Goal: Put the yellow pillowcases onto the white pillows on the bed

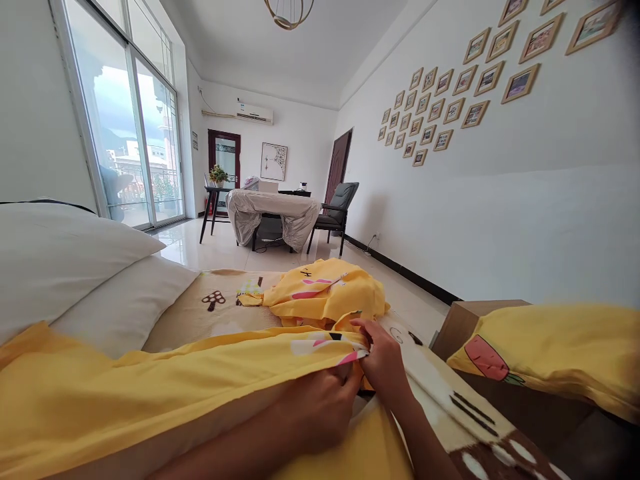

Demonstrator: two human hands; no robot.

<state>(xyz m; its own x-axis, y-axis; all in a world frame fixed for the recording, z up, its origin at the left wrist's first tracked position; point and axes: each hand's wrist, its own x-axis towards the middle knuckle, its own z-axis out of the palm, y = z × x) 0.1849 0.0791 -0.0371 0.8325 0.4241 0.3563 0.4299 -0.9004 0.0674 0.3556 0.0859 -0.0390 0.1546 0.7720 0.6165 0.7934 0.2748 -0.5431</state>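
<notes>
A long yellow cloth (200,370) with pink, white and black prints stretches from the lower left to the middle. My left hand (325,403) is closed on it at the right end, its knuckles just under the cloth's edge. On the same end, my right hand (381,357) pinches the fabric between thumb and fingers, touching or nearly touching my left hand. Just beyond both hands lies a bunched yellow cloth (330,293). More yellow fabric hangs below my hands.
Two white pillows (60,267) lie at the left on a beige patterned blanket (175,320). At the right, a yellow cloth with a carrot print (555,340) rests on a cardboard box (445,330). Farther off stand a covered table (270,202) and a black chair (340,207).
</notes>
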